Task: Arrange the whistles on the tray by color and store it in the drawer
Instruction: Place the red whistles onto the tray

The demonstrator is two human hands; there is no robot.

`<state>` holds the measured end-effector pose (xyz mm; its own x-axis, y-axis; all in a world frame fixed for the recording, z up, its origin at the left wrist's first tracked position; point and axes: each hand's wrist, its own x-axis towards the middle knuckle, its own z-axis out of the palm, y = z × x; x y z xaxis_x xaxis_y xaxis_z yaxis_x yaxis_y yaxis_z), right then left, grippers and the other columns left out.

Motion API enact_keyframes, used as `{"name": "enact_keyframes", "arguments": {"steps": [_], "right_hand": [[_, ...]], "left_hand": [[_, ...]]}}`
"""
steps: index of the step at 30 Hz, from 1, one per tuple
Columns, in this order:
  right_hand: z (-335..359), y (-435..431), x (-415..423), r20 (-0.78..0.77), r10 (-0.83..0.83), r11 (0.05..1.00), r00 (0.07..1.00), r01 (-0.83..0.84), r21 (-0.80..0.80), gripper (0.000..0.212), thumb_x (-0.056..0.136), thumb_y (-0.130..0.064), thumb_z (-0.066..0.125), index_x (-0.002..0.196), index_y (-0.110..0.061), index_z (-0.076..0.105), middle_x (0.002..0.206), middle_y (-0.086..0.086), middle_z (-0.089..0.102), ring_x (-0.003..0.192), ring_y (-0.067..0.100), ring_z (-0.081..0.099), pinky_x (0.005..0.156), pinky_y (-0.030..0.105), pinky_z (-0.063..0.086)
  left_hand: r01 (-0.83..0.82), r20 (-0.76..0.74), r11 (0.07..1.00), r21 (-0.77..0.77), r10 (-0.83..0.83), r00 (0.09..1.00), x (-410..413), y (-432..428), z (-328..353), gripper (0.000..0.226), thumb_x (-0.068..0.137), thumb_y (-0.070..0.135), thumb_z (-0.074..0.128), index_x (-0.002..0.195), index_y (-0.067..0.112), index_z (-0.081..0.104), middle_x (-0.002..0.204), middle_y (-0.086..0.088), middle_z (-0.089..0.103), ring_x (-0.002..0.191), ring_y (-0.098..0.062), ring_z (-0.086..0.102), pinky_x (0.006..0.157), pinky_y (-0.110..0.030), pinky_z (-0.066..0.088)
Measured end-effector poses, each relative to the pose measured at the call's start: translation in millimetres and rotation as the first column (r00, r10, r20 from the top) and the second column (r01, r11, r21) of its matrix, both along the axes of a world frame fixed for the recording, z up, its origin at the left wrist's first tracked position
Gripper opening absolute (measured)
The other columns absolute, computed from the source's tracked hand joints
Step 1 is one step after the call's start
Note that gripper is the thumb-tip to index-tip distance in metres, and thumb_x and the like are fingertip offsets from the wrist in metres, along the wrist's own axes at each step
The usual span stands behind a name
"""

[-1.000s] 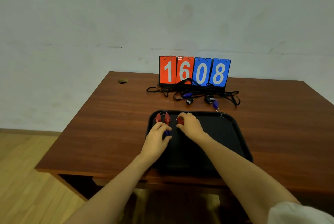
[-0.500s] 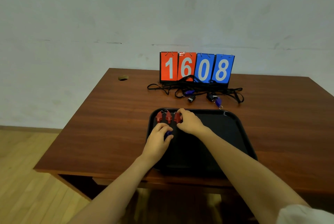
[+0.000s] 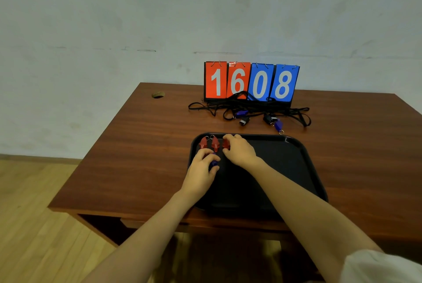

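**Counter (image 3: 137, 157).** It carries every item. Its layout matches that of one second ago.

**Tray (image 3: 285, 168).** The black tray lies at the near edge and has not moved.

**Scoreboard (image 3: 251, 81).** It stands at the far edge and reads 16 and 08. The tangle of black lanyards (image 3: 299, 114) lies just in front of it.

**Right grip (image 3: 239, 151).** It is positioned over the far left corner of the tray. Fingertips and thumb are clamped on the third red whistle (image 3: 226, 143).
- Change: one second ago this whistle sat slightly nearer to me than its neighbours. It is now level with the two red whistles (image 3: 215, 143) and just beside them.
- Result: the three reds stand in one line.
- Judgement: the red group looks complete, and this grip is ready to let go.

**Left grip (image 3: 201, 168).** It has not shifted. It rests on the tray on my side of the red row. Its fingers are curled round a blue whistle (image 3: 214, 163), most of which is hidden.

**Items off the tray.** Two loose blue whistles (image 3: 278, 125) and what appear to be two black whistles (image 3: 243, 121) lie among the lanyards.

**Task status.** One colour is placed. I judge that the held blue whistle should open the next group. Storing the tray in the drawer is not yet due.
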<state>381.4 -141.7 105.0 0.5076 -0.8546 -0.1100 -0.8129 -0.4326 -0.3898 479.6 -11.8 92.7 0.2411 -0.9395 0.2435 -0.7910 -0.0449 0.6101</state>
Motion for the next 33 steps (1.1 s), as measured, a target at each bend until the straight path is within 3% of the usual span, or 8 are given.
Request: {"name": "enact_keyframes", "arguments": {"steps": [7, 15, 28, 31, 33], "right_hand": [[1.9, 0.1, -2.3, -0.023, 0.005, 1.0, 1.0, -0.005, 0.01, 0.052, 0.094, -0.018, 0.05, 0.143, -0.025, 0.037, 0.136, 0.01, 0.044, 0.121, 0.03, 0.048, 0.085, 0.039, 0.048], [3.5, 0.3, -11.0, 0.002, 0.032, 0.999, 0.999, -0.032, 0.032, 0.052, 0.095, -0.024, 0.053, 0.144, -0.023, 0.037, 0.136, 0.01, 0.047, 0.125, 0.028, 0.046, 0.096, 0.04, 0.045], [2.8, 1.8, -7.0, 0.032, 0.024, 1.0, 0.999, -0.025, 0.019, 0.05, 0.094, -0.028, 0.055, 0.141, -0.025, 0.04, 0.134, 0.008, 0.047, 0.122, 0.027, 0.048, 0.091, 0.041, 0.049], [5.4, 5.7, -13.0, 0.093, -0.002, 1.0, 0.996, 0.001, 0.018, 0.059, 0.092, -0.023, 0.058, 0.144, -0.023, 0.032, 0.14, 0.008, 0.038, 0.128, 0.028, 0.042, 0.095, 0.041, 0.048], [9.6, 9.7, -20.8, 0.202, -0.012, 1.0, 0.979, 0.013, -0.003, 0.052, 0.092, -0.02, 0.057, 0.141, -0.021, 0.038, 0.136, 0.007, 0.042, 0.124, 0.025, 0.045, 0.097, 0.04, 0.048]], "left_hand": [[0.007, -0.002, 1.0, 0.004, -0.007, 1.0, -2.1, 0.2, 3.7, 0.026, 0.092, 0.013, 0.057, 0.117, 0.011, 0.062, 0.13, 0.001, 0.046, 0.123, -0.012, 0.046, 0.096, -0.013, 0.03], [0.009, -0.004, 1.0, 0.001, -0.009, 1.0, -7.1, -2.5, 11.5, 0.026, 0.092, 0.013, 0.058, 0.117, 0.012, 0.062, 0.13, 0.001, 0.045, 0.125, -0.013, 0.044, 0.098, -0.014, 0.029], [-0.003, 0.008, 1.0, 0.005, 0.003, 1.0, -4.6, -4.5, 10.8, 0.026, 0.091, 0.012, 0.058, 0.116, 0.011, 0.062, 0.128, 0.001, 0.046, 0.122, -0.014, 0.046, 0.096, -0.015, 0.031], [0.003, 0.017, 1.0, 0.006, -0.003, 1.0, -7.6, -7.7, 12.9, 0.027, 0.091, 0.011, 0.058, 0.118, 0.01, 0.062, 0.129, -0.001, 0.046, 0.123, -0.014, 0.045, 0.097, -0.014, 0.03], [0.013, 0.015, 1.0, 0.006, -0.013, 1.0, -10.7, -10.8, 14.2, 0.027, 0.09, 0.01, 0.058, 0.117, 0.01, 0.062, 0.128, -0.001, 0.048, 0.122, -0.015, 0.047, 0.098, -0.017, 0.032]]}}
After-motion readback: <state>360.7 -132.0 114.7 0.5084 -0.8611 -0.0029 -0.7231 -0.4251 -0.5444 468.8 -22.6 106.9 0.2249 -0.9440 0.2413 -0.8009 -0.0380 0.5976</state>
